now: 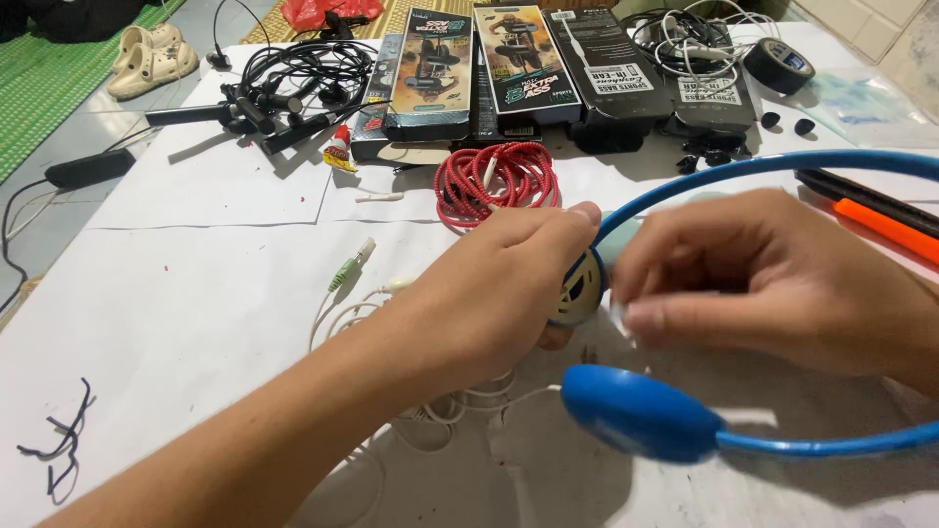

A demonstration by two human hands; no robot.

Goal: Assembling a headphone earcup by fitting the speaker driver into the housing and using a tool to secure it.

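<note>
Gripping the bare round earpiece (579, 288) of a blue headset (636, 411) above the paper-covered tabletop (196, 313), the left hand (499, 293) steadies it — the right hand (773, 279) pinches something small and pale, hard to identify, beside it. Seemingly mid-fitting; the next move calls for fine alignment against the earpiece.

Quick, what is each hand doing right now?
Left hand: closed around the open earcup of the blue headset.
Right hand: fingers pinched at that same earcup; what they grip, if anything, is blurred.

Dark rectangular boxes (509, 73) lie in a row at the table's far edge.
</note>
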